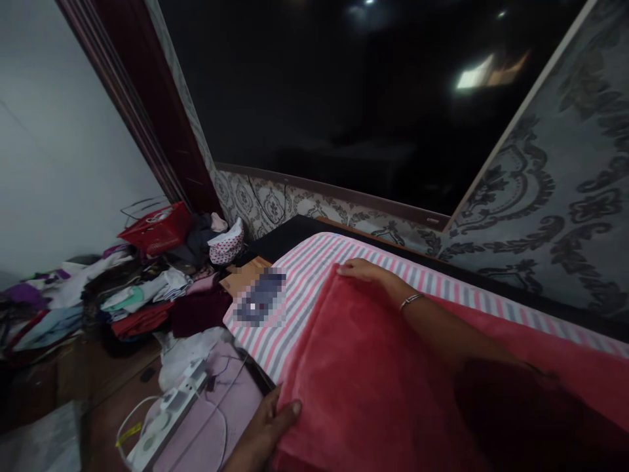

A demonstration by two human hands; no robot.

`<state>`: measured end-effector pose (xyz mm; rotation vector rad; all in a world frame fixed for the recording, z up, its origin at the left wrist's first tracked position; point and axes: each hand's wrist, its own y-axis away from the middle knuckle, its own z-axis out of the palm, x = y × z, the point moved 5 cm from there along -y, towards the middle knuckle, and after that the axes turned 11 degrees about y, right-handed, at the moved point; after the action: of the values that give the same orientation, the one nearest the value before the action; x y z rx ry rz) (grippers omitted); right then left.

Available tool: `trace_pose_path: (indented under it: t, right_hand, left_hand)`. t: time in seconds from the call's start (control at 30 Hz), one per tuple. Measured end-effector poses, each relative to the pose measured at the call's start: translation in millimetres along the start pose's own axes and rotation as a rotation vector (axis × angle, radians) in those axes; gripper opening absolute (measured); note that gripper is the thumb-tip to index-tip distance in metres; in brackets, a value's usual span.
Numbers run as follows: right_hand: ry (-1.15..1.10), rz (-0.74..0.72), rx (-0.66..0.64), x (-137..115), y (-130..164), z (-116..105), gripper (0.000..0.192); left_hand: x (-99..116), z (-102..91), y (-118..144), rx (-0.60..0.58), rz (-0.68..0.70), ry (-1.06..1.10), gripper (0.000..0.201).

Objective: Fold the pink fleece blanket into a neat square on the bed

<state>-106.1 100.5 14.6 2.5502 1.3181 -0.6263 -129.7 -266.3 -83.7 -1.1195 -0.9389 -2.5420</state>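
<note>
- Red cloth (373,373): a soft, fleecy piece spread over the striped surface and reaching toward the near edge. Both of the person's hands are on it.
- Left hand (268,423): at the near corner of the red cloth, thumb on top of the edge and fingers tucked beneath, so it is pinching that corner.
- Right hand (361,270): stretched out to the far corner of the red cloth, palm down and fingers curled over the edge where the cloth meets the stripes. It presses on the cloth; whether the fingers actually clasp the edge cannot be told.
- Bracelet (411,300): a thin metal band on the right wrist.
- Striped sheet (304,275): pink, grey and white stripes, lying under the red cloth and showing along its left and far sides.
- Blurred patch (260,298): something dark lies on the striped sheet, near its left end; it is pixelated and cannot be made out.
- Red basket (157,228): plastic, with wire handles, standing on the heap against the wall at the left.
- Pile of clothes (122,295): mixed garments, red, white, teal and purple, heaped on the floor below the basket.
- Power strip (171,403): white, on the floor beside a pale pink pad, with a white cable looping from it.
- Patterned wallpaper (565,196): grey ornament on the wall behind, framing a large dark pane.
</note>
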Motion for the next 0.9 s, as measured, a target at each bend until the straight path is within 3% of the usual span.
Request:
trace_pose_path:
  t: [0.1,0.17,0.3,0.4,0.47,0.53,0.63,0.7,0.9]
  right_hand:
    - [-0.039,0.036,0.043,-4.7,-3.1,-7.1,0.021]
    - [-0.030,0.010,0.232,-10.5,-4.5,-36.2,0.014]
    - [-0.022,-0.097,0.715,-22.4,-12.4,-122.8,0.011]
    - [-0.013,-0.092,0.813,-20.5,-38.3,-152.9,0.010]
    - [0.010,-0.020,0.746,-10.7,-61.0,-142.2,0.009]
    - [0.044,0.083,0.626,5.0,-80.0,-112.5,0.007]
    - [0.076,0.173,0.517,29.9,-94.8,-62.8,0.006]
    - [0.088,0.189,0.486,42.4,-101.1,-40.8,0.006]
    - [0.148,0.142,0.408,52.1,-131.3,-30.4,0.014]
  left_hand:
    - [1.4,-1.0,1.4,0.040,0.033,-0.013,0.054]
    - [13.2,0.5,1.1,0.092,0.095,-0.068,0.056]
    - [71.6,23.8,-11.0,0.142,0.351,-0.314,0.057]
    - [124.2,50.1,-31.3,0.136,0.604,-0.527,0.045]
    - [146.7,56.5,-46.6,0.218,0.749,-0.634,0.039]
    - [152.5,52.9,-61.5,0.314,0.833,-0.714,0.038]
    - [137.4,39.7,-79.0,0.388,0.868,-0.818,0.039]
    - [124.3,32.1,-83.6,0.429,0.899,-0.865,0.039]
    - [111.9,29.3,-78.1,0.573,1.126,-0.898,0.029]
